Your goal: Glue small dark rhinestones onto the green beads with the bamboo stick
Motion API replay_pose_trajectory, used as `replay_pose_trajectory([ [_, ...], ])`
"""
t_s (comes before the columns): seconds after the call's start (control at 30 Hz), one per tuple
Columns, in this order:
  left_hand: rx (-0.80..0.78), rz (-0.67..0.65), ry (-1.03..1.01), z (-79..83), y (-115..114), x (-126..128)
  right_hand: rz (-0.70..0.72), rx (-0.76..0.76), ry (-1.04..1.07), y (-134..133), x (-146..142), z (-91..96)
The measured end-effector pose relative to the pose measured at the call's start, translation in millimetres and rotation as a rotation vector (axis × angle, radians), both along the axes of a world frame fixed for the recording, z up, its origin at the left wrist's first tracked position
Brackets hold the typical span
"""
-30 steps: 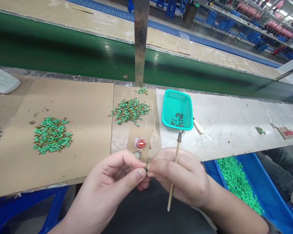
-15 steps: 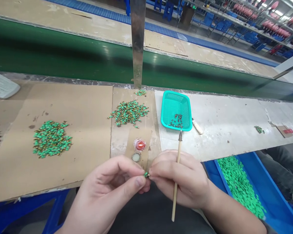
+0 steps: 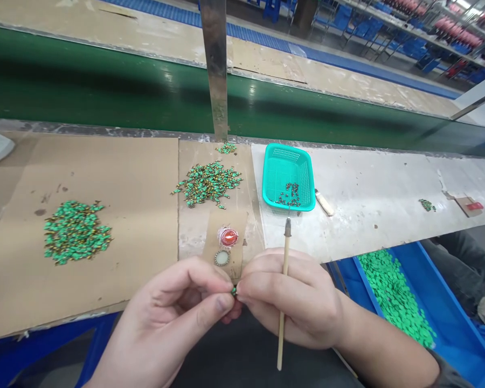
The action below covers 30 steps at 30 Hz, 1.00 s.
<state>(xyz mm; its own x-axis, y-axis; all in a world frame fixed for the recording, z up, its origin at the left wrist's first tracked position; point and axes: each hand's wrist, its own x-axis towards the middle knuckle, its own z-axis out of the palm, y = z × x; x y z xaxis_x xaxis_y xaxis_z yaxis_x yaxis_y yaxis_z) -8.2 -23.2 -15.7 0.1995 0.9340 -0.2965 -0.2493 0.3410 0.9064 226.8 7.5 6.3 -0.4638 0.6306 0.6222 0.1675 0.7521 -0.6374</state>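
Note:
Between the thumb and fingertip of my left hand [image 3: 181, 312] is a tiny green piece [image 3: 234, 291], mostly hidden by the fingers. The closed fingertips of my right hand [image 3: 307, 302] meet it from the other side. Tucked in my right hand is a thin wooden-handled brush-like tool [image 3: 286, 250], its dark metal end pointing up and away; its fine tip is too small to make out. Just beyond my hands, a strip of brown card [image 3: 234, 258] bears a red oval paste spot [image 3: 229, 237] and a pale round disc [image 3: 222, 258] with a beaded rim.
Green-and-gold pieces lie heaped on the cardboard at left [image 3: 76, 231] and in a middle pile [image 3: 208, 183]. A turquoise basket [image 3: 269, 172] holds small dark bits. Beside it lies a pale-handled knife [image 3: 324, 203]. A blue bin [image 3: 461, 318] with green pieces stands lower right, near another person's leg.
The view has shifted slightly, so things sit a little further left. Both hands stay together at the green piece, which is now more covered by the fingers. The wooden tool stands slightly more upright.

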Motion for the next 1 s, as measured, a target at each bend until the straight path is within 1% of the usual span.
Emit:
replay_pose_trajectory([
  [0.47, 0.017, -0.013, -0.026, -0.9, -1.3, 1.8, 0.002, -0.026, 0.018, 0.7, -0.8, -4.2],
  [0.67, 0.061, -0.023, -0.038, -0.7, -0.4, 1.7, 0.000, -0.038, 0.024, -0.8, -0.1, -4.2],
  [0.83, 0.149, 0.003, 0.062, 2.4, -1.8, 5.3, -0.015, -0.111, 0.066, -0.9, 0.6, -5.1],
  [1.0, 0.187, 0.131, 0.222, 6.7, -7.9, 10.8, -0.048, -0.150, 0.095, -1.2, 0.7, -5.5],
])
